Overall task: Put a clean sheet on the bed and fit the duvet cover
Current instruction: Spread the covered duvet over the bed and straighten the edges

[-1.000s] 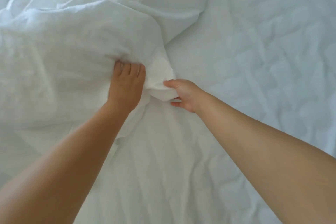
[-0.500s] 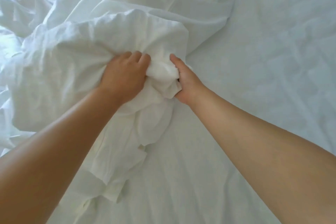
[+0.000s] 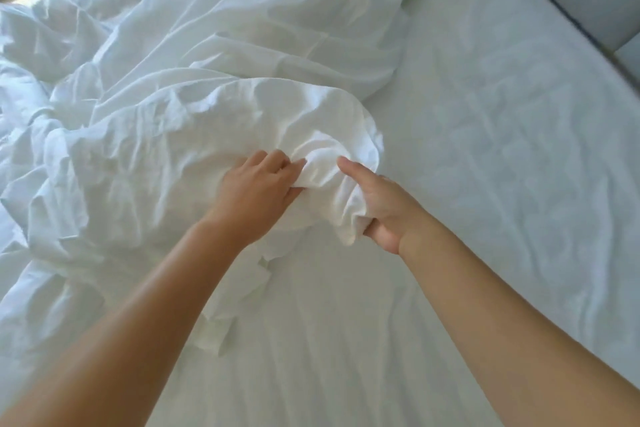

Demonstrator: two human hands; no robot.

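Since 0.5 s ago: drawn slightly apart, with the right hand [image 3: 384, 215] rolled so that the thumb lies stretched up along the cloth and the other fingers sit tucked under a fold, mostly hidden. Between the 2 hands, no longer a tight squeeze but a rounded, puffed wad: a corner of the white, crumpled cotton duvet cover [image 3: 332, 156].

Left hand [image 3: 258, 189]: fingers curled, pinching the wad from its left side. Right hand: grasping the same wad from beneath and from the right, thumb on top.

Reads as working along the fabric to find or seat a corner of the cover. Probably an early stage of fitting, judging by the loose heap.

Rest of the cover: piled over the left half of the bed and running to its far left corner. Gripped corner: near the middle of the bed. Thin, matte weave, sharp creases beside soft billows, limp loose flaps hanging below the hands. Likely to sag and slip unless held firmly.

Over the right half, up to the right edge: a smooth white bed sheet [image 3: 485, 149], already laid, faintly rippled.
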